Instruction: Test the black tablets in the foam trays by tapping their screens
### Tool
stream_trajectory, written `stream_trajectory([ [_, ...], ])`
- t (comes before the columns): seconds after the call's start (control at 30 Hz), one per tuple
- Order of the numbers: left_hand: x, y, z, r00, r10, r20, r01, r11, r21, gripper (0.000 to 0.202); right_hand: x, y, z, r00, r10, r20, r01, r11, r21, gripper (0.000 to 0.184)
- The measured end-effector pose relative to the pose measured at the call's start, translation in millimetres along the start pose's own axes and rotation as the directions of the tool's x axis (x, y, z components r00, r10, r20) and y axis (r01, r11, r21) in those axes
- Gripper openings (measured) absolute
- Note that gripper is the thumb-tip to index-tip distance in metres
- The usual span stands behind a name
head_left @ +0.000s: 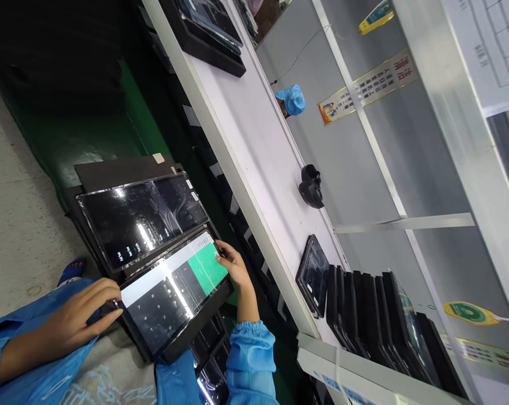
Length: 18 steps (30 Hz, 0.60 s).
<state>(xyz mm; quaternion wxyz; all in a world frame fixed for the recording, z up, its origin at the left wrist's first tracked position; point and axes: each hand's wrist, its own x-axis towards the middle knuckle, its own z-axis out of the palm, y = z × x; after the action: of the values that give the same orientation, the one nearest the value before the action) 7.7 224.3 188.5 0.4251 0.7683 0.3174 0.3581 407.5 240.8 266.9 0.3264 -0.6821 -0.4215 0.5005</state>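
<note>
principally, the tablet (175, 292) lies at lower centre of the frame, its screen lit with a keypad; glare streaks obscure several digits, and the left hand (89, 309) covers its left corner. its underside is hidden against a black tray (201, 323). a second tablet (136, 222), just above it, bears small text too fine to read. at upper right, a printed sheet (490, 56) is cut off by the frame; at upper centre, only a blue cap (292, 100) and a little of a person's head show past the bench (254, 146). the bench's pale edge runs diagonally from upper left to lower right, a dark gap parting it from the tablet; at lower right, a row of black slabs (370, 315) stands near its end. the left hand, back upward, enters from lower left, fingers and thumb closed on the corner. the right hand (234, 267) reaches up from a bunched sleeve (251, 357), fingers curled at the tablet's right end, thumb on its screen.
</note>
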Motion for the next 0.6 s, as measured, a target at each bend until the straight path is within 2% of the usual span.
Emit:
stream_trajectory([
  [0.33, 0, -3, -0.2, 1.0, 0.012, -0.003, -0.012, 0.999, -0.035, 0.013, -7, -5, -12, 0.997, 0.007, 0.076, -0.007, 1.0, -0.001, 0.057],
  [0.4, 1, -2, -0.8, 1.0, 0.014, -0.015, -0.015, 1.0, -0.028, 0.012, -9, -5, -11, 0.999, -0.001, 0.049, 0.003, 0.999, -0.034, 0.055],
  [0.5, 4, 1, -2.7, 0.999, 0.035, -0.02, -0.035, 0.999, -0.021, 0.013, -11, -9, 0, 0.988, -0.137, -0.077, 0.122, 0.977, -0.175, 0.046],
  [0.6, 4, 0, -3.1, 0.999, 0.043, -0.022, -0.043, 0.999, -0.014, 0.012, -14, -20, 17, 0.929, -0.358, -0.096, 0.294, 0.869, -0.399, 0.032],
])
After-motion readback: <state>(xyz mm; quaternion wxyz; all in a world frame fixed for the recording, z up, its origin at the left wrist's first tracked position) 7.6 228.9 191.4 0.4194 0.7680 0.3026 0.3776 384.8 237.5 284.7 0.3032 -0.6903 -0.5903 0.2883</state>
